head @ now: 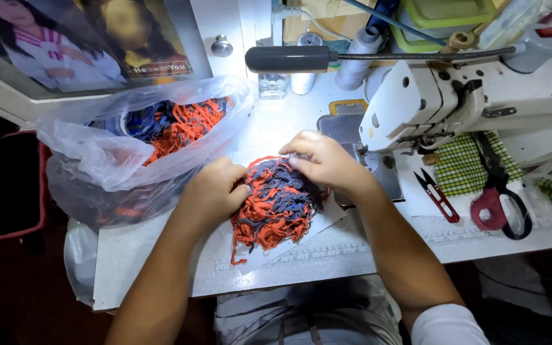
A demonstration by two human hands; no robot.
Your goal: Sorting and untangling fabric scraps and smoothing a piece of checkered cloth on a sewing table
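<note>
That orange-and-navy strip tangle (277,203) looks light, floppy, snaggy; left hand (212,191) grip bunches its edge, right hand (324,161) pinches the top.

Two bare hands, the left hand (211,191) and the right hand (324,160), are showing. One heap of orange and navy fabric strips (277,203) is lying on the counter (161,255). One clear plastic bag (116,153), two pairs of red-handled cutters (437,197) (498,199) and three thread spools (358,57) are sitting around one white sewing machine (480,96).
</note>
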